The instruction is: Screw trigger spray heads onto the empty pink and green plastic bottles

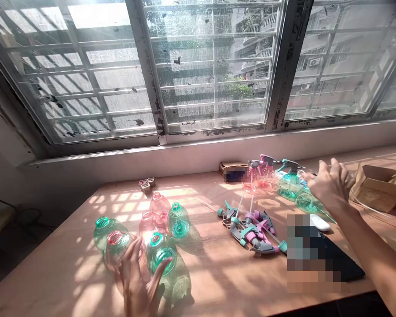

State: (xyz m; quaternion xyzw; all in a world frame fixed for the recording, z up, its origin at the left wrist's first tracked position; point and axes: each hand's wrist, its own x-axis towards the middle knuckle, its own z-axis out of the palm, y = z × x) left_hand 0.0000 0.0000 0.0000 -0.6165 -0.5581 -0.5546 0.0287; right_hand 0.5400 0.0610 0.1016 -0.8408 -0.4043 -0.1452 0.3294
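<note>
My left hand (140, 279) reaches into a cluster of empty plastic bottles at the near left of the wooden table (218, 281). Its fingers curl round a green bottle (163, 257), beside a pink bottle (117, 251). More green and pink bottles (166, 215) lie behind them. My right hand (328, 182) is stretched out at the right, fingers closed on a green spray bottle (308, 202) lying on its side. Assembled spray bottles (270, 176), pink and green, stand just left of that hand. A heap of loose trigger sprayer heads (251, 226) with tubes lies mid-table.
A brown cardboard box (379, 187) sits at the far right. A small box (233, 171) rests against the wall under the barred window (211, 66). A white object (320, 222) and a dark flat item (339, 259) lie by my right forearm. Small blocks (147, 184) sit near the back.
</note>
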